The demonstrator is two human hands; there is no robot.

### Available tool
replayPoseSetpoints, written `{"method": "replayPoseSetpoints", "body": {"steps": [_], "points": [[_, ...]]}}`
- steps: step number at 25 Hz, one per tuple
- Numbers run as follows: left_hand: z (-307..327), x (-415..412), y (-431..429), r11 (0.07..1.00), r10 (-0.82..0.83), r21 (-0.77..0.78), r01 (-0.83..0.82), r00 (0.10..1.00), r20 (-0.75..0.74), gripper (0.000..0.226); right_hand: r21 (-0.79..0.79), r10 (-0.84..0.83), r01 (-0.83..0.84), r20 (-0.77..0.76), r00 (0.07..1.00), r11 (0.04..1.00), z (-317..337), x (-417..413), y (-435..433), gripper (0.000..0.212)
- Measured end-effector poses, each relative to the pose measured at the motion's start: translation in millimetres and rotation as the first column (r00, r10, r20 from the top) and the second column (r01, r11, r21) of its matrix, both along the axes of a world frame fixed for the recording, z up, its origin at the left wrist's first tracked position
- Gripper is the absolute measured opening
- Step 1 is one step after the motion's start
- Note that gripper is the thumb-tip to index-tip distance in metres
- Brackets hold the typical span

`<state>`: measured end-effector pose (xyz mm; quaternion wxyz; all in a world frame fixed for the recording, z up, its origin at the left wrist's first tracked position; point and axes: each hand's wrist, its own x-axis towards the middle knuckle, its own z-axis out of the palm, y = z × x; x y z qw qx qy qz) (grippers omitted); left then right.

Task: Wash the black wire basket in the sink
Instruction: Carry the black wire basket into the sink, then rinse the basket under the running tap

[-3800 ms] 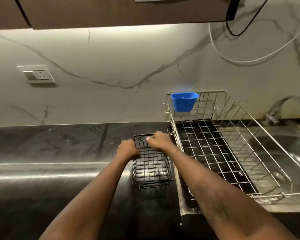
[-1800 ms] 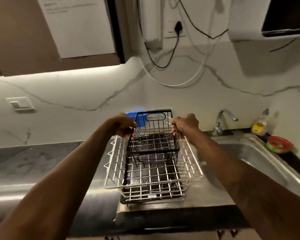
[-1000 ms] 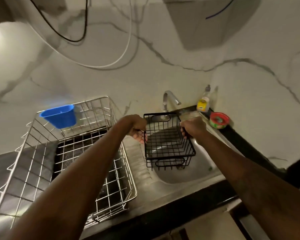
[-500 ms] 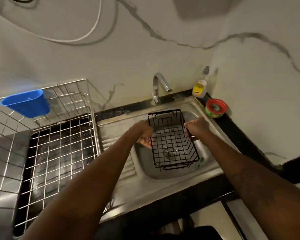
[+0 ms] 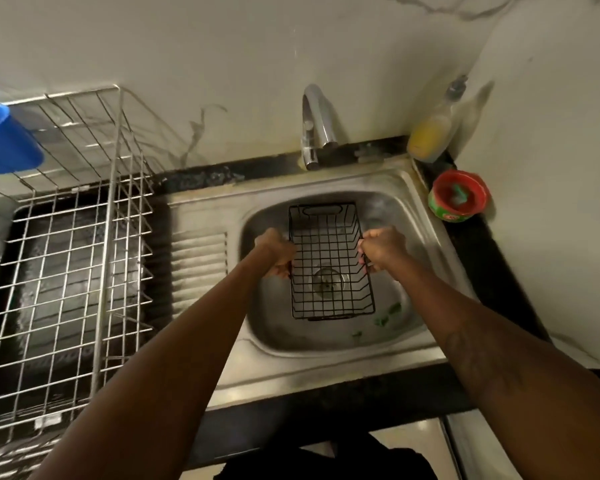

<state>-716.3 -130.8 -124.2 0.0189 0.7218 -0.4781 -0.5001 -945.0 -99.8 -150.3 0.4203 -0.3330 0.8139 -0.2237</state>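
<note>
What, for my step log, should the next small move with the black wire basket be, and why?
Probably let the black wire basket rest in the stainless steel sink and free the right hand for the curved chrome tap. It and the left hand grip the basket's long sides over the drain, and no water is visibly running.

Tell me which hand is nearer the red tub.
Right. The right hand grips the basket's right rim, on the tub's side; the left hand grips the left rim, across the basket.

Black wire basket (image 5: 329,261); steel sink (image 5: 426,237)
</note>
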Motion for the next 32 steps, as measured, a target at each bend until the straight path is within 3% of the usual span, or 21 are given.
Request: {"method": "replayPoseSetpoints", "body": {"steps": [6,12,15,16,18,20,22,25,27,30,32], "points": [[-61.9,-13.0,-7.3,0.999,0.048,0.011,-0.048,0.998,0.038,0.018,0.051,0.031,-0.030,-0.025,0.999,0.998,-66.9,-8.8,-13.4,0.021],[-118.3,-3.5,-23.0,0.998,0.025,0.062,-0.028,0.999,0.044,0.005,0.046,-0.004,0.004,0.000,1.000,0.999,-98.1,-8.1,-16.5,0.025],[-101.6,-3.4,-21.2,0.993,-0.027,0.113,0.020,0.998,0.059,0.011,0.033,0.021,-0.020,-0.054,0.998,0.999,-96.1,-9.3,-14.7,0.015],[-87.8,-5.8,-22.2,1.000,-0.014,0.028,0.011,0.994,0.106,0.008,0.029,0.062,-0.059,-0.122,0.991,0.998,-93.4,-10.9,-14.3,0.011],[-58.3,-12.3,-34.0,0.949,0.090,-0.314,-0.041,0.986,0.143,0.012,-0.011,0.116,-0.122,-0.240,0.964,0.992,-87.4,-13.9,-15.4,0.008],[-19.5,-25.5,-54.3,0.804,0.181,-0.577,-0.148,0.983,0.001,0.024,-0.102,0.112,-0.145,-0.274,0.955,0.984,-83.2,-13.6,-19.4,0.014],[14.5,-44.8,-77.5,0.684,0.164,-0.706,-0.183,0.982,-0.096,0.035,-0.171,0.111,-0.161,-0.271,0.956,0.972,-77.9,-8.7,-23.5,0.021],[41.5,-70.9,-100.9,0.630,0.139,-0.761,-0.151,0.987,-0.080,0.039,-0.252,0.076,-0.135,-0.231,0.970,0.958,-71.0,-0.1,-26.5,0.019],[42.2,-79.8,-109.6,0.655,0.188,-0.735,-0.174,0.980,-0.065,0.032,-0.266,0.058,-0.114,-0.212,0.976,0.957,-67.2,3.1,-26.6,0.017],[39.9,-81.9,-111.8,0.687,0.268,-0.697,-0.203,0.963,-0.017,0.040,-0.283,0.054,-0.115,-0.213,0.976,0.952,-66.2,2.6,-26.7,0.016],[34.5,-80.2,-114.6,0.721,0.299,-0.640,-0.266,0.952,-0.060,0.024,-0.300,0.051,-0.117,-0.218,0.975,0.947,-67.6,0.7,-26.3,0.016]]}}
